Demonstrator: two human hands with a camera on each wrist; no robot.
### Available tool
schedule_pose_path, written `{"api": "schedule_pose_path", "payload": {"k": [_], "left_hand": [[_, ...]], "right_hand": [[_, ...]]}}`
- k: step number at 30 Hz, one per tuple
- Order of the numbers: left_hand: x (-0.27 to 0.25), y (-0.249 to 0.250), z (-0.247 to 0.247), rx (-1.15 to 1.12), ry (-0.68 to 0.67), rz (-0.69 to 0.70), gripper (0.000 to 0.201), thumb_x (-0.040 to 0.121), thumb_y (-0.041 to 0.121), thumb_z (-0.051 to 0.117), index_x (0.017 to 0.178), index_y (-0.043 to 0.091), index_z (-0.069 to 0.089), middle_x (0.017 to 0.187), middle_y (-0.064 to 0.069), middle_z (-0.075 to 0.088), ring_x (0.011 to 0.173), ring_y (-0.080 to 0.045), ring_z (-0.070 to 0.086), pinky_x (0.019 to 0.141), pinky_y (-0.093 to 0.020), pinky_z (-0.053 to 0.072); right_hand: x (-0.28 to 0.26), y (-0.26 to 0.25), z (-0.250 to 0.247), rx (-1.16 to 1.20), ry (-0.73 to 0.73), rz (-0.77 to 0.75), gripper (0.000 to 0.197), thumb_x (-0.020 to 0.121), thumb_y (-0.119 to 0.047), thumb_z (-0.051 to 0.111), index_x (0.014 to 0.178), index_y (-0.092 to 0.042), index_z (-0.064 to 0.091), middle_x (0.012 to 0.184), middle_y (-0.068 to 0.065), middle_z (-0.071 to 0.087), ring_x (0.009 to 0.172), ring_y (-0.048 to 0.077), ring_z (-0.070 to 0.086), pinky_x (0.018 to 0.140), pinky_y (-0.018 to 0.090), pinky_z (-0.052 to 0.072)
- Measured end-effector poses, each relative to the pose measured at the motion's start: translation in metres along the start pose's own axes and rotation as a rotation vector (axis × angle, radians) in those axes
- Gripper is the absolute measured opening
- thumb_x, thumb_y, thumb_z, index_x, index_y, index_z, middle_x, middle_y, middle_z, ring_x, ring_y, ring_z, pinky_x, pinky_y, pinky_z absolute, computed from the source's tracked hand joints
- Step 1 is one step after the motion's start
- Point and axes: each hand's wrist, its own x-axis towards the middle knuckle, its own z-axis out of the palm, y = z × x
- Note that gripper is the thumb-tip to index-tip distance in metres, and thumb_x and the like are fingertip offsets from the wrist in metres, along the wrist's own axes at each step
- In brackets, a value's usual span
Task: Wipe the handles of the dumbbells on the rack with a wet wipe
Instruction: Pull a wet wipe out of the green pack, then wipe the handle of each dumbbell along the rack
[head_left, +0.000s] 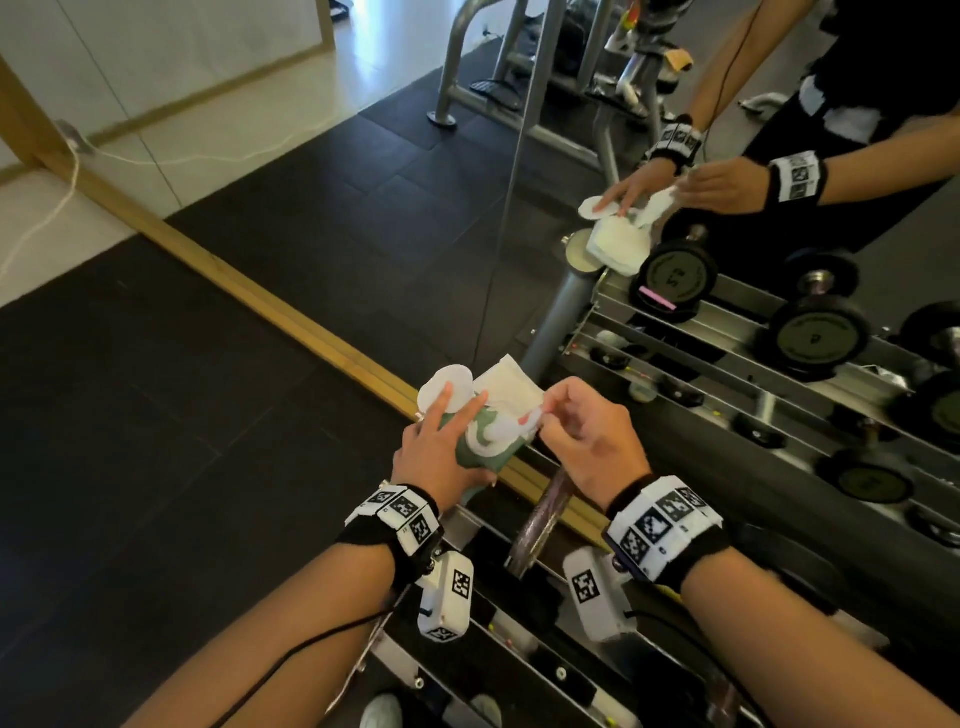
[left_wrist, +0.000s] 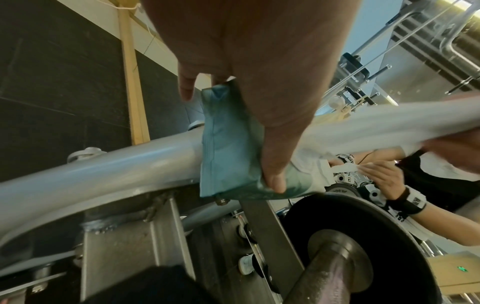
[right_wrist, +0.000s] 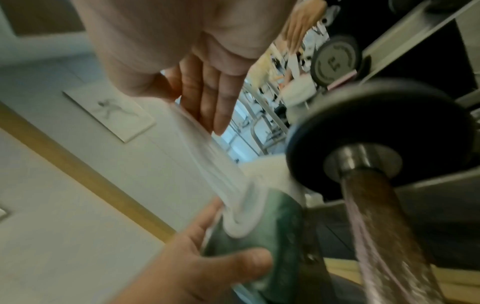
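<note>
My left hand grips a green wet-wipe pack over the left end of the dumbbell rack, its round white lid flap standing open. My right hand pinches a white wipe that stretches out of the pack's opening. Seen from the left wrist, my thumb presses the pack and the wipe runs off to the right. From the right wrist, the wipe hangs taut between my fingers and the pack. A dumbbell's metal handle lies just below both hands.
A wall mirror with a wooden frame stands right behind the rack and reflects my hands and several black dumbbells. The grey rack tube runs under the pack. Black rubber floor lies to the left.
</note>
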Motion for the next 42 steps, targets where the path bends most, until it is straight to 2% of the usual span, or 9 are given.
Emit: {"api": "schedule_pose_path", "payload": {"k": [2, 7, 12, 15, 20, 29, 33, 38, 42], "left_hand": [[0.000, 0.004, -0.004, 0.029, -0.032, -0.018, 0.106, 0.071, 0.050, 0.081, 0.139, 0.071, 0.003, 0.158, 0.029, -0.006, 0.139, -0.038, 0.023, 0.109, -0.060, 0.035], [-0.009, 0.029, -0.027, 0.186, -0.072, -0.075, 0.088, 0.083, 0.050, 0.069, 0.149, 0.058, 0.012, 0.165, 0.012, -0.007, 0.149, -0.042, 0.000, 0.119, -0.060, 0.015], [-0.027, 0.078, -0.058, -0.288, 0.085, 0.061, 0.050, 0.102, 0.027, 0.051, 0.150, 0.030, 0.038, 0.146, -0.002, 0.049, 0.129, -0.021, 0.050, 0.107, -0.038, 0.043], [-0.049, 0.107, -0.064, -0.679, -0.169, 0.077, 0.034, 0.104, 0.025, 0.044, 0.134, 0.020, 0.059, 0.118, -0.004, 0.069, 0.093, -0.009, 0.069, 0.080, -0.020, 0.054], [-0.077, 0.112, -0.054, -0.523, -0.340, 0.170, 0.024, 0.088, 0.052, 0.066, 0.074, 0.033, 0.074, 0.072, 0.011, 0.069, 0.071, -0.009, 0.063, 0.073, -0.022, 0.048], [-0.108, 0.114, -0.049, -0.707, -0.192, 0.156, 0.007, 0.096, 0.020, 0.062, 0.091, 0.017, 0.067, 0.088, -0.004, 0.072, 0.084, -0.021, 0.066, 0.076, -0.032, 0.056], [-0.123, 0.113, -0.049, -0.734, -0.171, 0.200, 0.023, 0.098, 0.009, 0.057, 0.114, 0.026, 0.055, 0.093, -0.016, 0.072, 0.086, -0.026, 0.068, 0.079, -0.042, 0.057], [-0.130, 0.109, -0.054, -0.546, -0.122, 0.345, 0.035, 0.099, 0.009, 0.055, 0.120, 0.034, 0.067, 0.103, 0.021, 0.068, 0.094, 0.013, 0.061, 0.086, -0.006, 0.046], [-0.131, 0.108, -0.057, -0.502, -0.046, 0.356, 0.033, 0.098, 0.009, 0.057, 0.121, 0.030, 0.069, 0.114, 0.014, 0.070, 0.108, 0.006, 0.061, 0.090, -0.006, 0.044]], "right_hand": [[-0.007, -0.011, -0.016, 0.126, 0.099, -0.080, 0.003, 0.084, -0.025, 0.059, 0.086, -0.024, 0.059, 0.085, -0.002, 0.071, 0.084, 0.010, 0.070, 0.076, 0.022, 0.056], [-0.020, -0.030, -0.055, 0.240, 0.268, -0.042, 0.004, 0.083, -0.026, 0.057, 0.085, -0.022, 0.057, 0.076, 0.023, 0.058, 0.073, 0.046, 0.058, 0.072, 0.059, 0.051], [-0.035, -0.034, -0.073, 0.169, 0.211, 0.045, 0.016, 0.093, -0.013, 0.052, 0.085, -0.027, 0.054, 0.063, -0.009, 0.053, 0.058, 0.017, 0.047, 0.055, 0.033, 0.043], [-0.049, -0.035, -0.072, 0.212, 0.215, 0.116, 0.013, 0.095, -0.010, 0.049, 0.089, -0.021, 0.053, 0.065, -0.006, 0.052, 0.057, 0.014, 0.047, 0.051, 0.026, 0.041], [-0.070, -0.030, -0.073, 0.232, 0.287, 0.187, 0.012, 0.097, -0.010, 0.047, 0.089, -0.019, 0.048, 0.075, 0.005, 0.047, 0.064, 0.021, 0.043, 0.056, 0.033, 0.038], [-0.100, -0.005, -0.055, 0.438, 0.179, 0.536, 0.008, 0.096, -0.018, 0.050, 0.090, -0.023, 0.048, 0.091, 0.005, 0.051, 0.084, 0.023, 0.051, 0.075, 0.040, 0.045], [-0.118, 0.000, -0.043, 0.640, 0.129, 0.506, 0.026, 0.090, -0.004, 0.061, 0.104, -0.023, 0.050, 0.077, 0.002, 0.056, 0.069, 0.016, 0.059, 0.062, 0.034, 0.052], [-0.127, -0.004, -0.044, 0.578, 0.353, 0.478, 0.042, 0.091, -0.011, 0.065, 0.127, -0.020, 0.047, 0.101, 0.006, 0.062, 0.089, 0.023, 0.064, 0.073, 0.038, 0.056], [-0.136, -0.017, -0.040, 0.985, 0.345, 0.545, 0.058, 0.084, -0.022, 0.073, 0.131, -0.033, 0.041, 0.130, 0.007, 0.050, 0.114, 0.035, 0.059, 0.073, 0.046, 0.058]]}}
